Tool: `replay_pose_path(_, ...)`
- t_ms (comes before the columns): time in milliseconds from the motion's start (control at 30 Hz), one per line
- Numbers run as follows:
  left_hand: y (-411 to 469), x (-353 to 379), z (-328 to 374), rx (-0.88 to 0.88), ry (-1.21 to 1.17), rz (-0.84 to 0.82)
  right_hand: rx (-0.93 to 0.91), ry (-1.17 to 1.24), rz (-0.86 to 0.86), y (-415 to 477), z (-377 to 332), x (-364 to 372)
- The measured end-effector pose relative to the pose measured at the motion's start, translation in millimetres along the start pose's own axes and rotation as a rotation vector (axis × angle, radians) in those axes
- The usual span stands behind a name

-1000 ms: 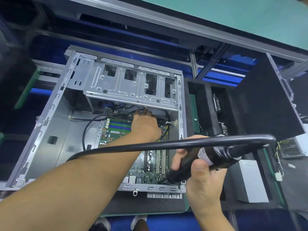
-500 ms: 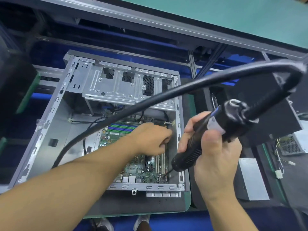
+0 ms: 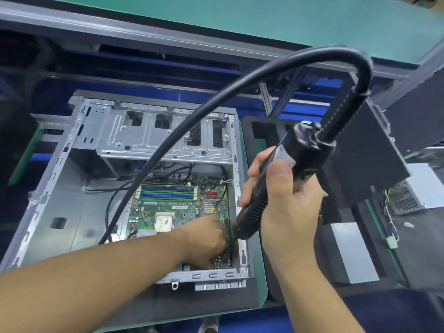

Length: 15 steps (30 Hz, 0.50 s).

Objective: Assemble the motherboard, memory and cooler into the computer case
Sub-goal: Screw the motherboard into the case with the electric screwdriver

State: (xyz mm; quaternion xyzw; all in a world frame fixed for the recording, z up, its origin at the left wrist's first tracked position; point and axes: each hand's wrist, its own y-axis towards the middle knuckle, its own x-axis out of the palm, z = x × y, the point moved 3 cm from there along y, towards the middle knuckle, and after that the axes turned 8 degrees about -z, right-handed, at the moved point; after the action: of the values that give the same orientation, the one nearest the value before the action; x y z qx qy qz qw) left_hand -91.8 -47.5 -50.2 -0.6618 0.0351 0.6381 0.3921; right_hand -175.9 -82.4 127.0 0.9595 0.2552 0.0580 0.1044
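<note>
**Head view.** The computer case (image 3: 57,169) lies open on its side on a dark mat. The motherboard (image 3: 168,205) sits on the case floor at the right, near the drive cage (image 3: 153,138).

The left hand (image 3: 206,239) has moved from the far edge of the board, under the drive cage, to its near right corner. Its fingers point down onto the board. The fingertips are hidden, so it cannot be told whether they pinch a screw or only steady the spot.

The right hand (image 3: 286,207) is clenched round the electric screwdriver (image 3: 252,212). The tool has swung from almost level to steeply tilted. Its bit now reaches the same near right corner, just beside the left fingers. The cable (image 3: 216,97) has risen into a high arc over the case.

Judgement: fastening has passed to the near right mounting point, and the board is still being secured. The memory slots (image 3: 168,192) look unfilled and the processor socket (image 3: 164,221) carries no cooler, so both steps remain.
</note>
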Motion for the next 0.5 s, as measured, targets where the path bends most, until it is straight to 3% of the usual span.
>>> replay_pose_path(267,14.0,14.2,1.6,-0.047,-0.015,0.056,0.023,0.027,0.043,0.2,-0.8,-11.4)
replay_pose_path(433,14.3,21.2,-0.2,-0.14,-0.102,0.226,0.012,0.032,0.033,3.2,-8.3,-8.7)
replay_pose_path(500,11.0,18.5,1.4,-0.115,-0.103,0.199,0.016,0.054,0.026,6.4,-13.0,-11.0)
